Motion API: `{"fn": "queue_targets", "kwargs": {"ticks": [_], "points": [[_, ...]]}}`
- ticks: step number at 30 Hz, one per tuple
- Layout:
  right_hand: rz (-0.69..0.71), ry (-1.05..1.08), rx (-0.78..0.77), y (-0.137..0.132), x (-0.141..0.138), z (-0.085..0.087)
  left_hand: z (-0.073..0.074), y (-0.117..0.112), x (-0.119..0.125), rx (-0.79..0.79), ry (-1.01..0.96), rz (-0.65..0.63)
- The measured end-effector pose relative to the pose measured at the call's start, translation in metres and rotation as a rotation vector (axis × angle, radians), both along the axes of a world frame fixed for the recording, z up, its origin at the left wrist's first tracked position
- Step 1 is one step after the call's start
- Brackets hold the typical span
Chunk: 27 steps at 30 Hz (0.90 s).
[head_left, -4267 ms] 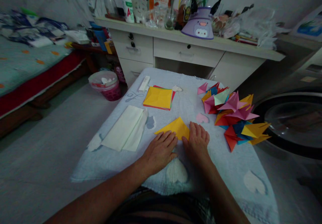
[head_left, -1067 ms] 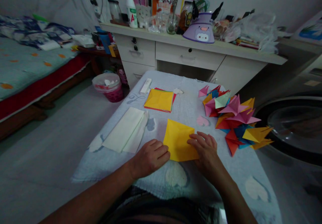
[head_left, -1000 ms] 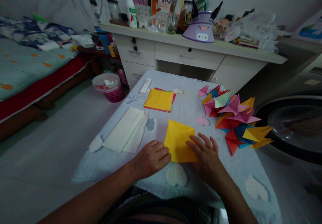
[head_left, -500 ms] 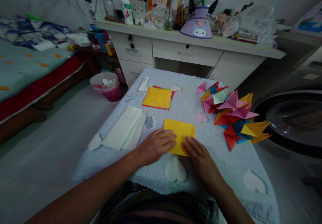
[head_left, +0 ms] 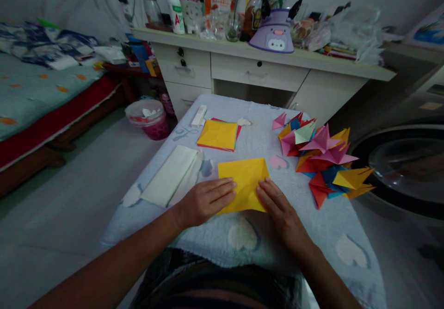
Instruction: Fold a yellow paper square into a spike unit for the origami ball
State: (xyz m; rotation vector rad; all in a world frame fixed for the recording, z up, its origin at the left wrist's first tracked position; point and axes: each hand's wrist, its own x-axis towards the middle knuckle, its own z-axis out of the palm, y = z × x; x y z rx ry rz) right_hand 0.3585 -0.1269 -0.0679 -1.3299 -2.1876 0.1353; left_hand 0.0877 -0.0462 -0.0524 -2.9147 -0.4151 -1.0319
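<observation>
We see one yellow sheet [head_left: 244, 182] of paper lying on a pale blue cloth [head_left: 310, 244], between a person's left hand [head_left: 208, 200] and right hand [head_left: 279, 209]. The left fingers stretch flat over the sheet's left edge, the right ones over its right edge — both thumbs are hidden, so we cannot tell whether either hand pinches the paper. We judge that the sheet could skew or take a stray crease if one hand presses harder than the other, or if the soft cloth beneath it gives. Left of the sheet we count one pale folded wrap [head_left: 169, 175]; right of the sheet, one cluster of folded paper shapes [head_left: 322, 145], overlapping too much for a sure count. Beyond the sheet sit one stack of square papers [head_left: 218, 134], yellow on top, its number unclear to us, and one slim white box [head_left: 199, 116]. Farther left of the sheet stands one pink bucket [head_left: 154, 128]; well beyond the sheet, on one white desk [head_left: 326, 91] — one purple visor [head_left: 272, 36] and one white bottle [head_left: 175, 10].
</observation>
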Motion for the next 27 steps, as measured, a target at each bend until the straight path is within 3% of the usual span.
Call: {"fn": "queue_targets", "kwargs": {"ticks": [3,8,16,22,27], "points": [[-0.032,-0.106,0.042,0.007,0.000,-0.002,0.000,-0.008,0.001,0.059,0.029,0.060],[-0.102,-0.286,-0.005,0.010,-0.009,-0.009,-0.017,-0.018,0.010,0.110,0.140,0.186],[-0.020,-0.216,-0.104,0.012,-0.019,-0.006,-0.024,-0.025,0.016,-0.037,0.205,0.155],[-0.004,-0.161,-0.081,0.016,-0.016,-0.007,-0.024,-0.016,0.015,-0.225,0.199,0.270],[-0.023,-0.114,-0.105,0.016,-0.016,-0.004,-0.031,-0.012,0.014,-0.191,0.183,0.260]]}}
